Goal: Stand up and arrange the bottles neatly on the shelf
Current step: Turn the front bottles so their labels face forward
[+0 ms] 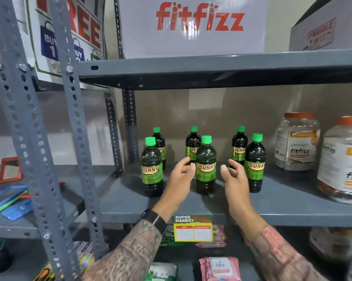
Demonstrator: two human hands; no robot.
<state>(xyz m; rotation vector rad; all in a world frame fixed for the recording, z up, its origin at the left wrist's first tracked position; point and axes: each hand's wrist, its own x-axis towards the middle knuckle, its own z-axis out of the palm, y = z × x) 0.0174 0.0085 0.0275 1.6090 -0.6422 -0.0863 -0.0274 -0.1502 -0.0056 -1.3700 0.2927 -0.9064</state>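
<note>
Several dark SUNNY bottles with green caps stand upright on the grey shelf (pixel 130 199) in two rows. The front row holds a left bottle (pixel 152 169), a middle bottle (pixel 206 167) and a right bottle (pixel 255 165). Behind them stand three more bottles (pixel 159 142), (pixel 193 142), (pixel 240 147). My left hand (pixel 181 175) is just left of the middle front bottle, fingers apart, holding nothing. My right hand (pixel 235 177) is just right of that bottle, also with fingers spread and nothing in it. Neither hand touches the bottle.
Two large fitfizz jars (pixel 296 142), (pixel 345 159) stand at the shelf's right. A fitfizz box (pixel 193 27) sits on the shelf above. Perforated grey uprights (pixel 78 138) stand at the left. Phone cases (pixel 7 197) lie on the neighbouring shelf. Packets (pixel 219 268) lie below.
</note>
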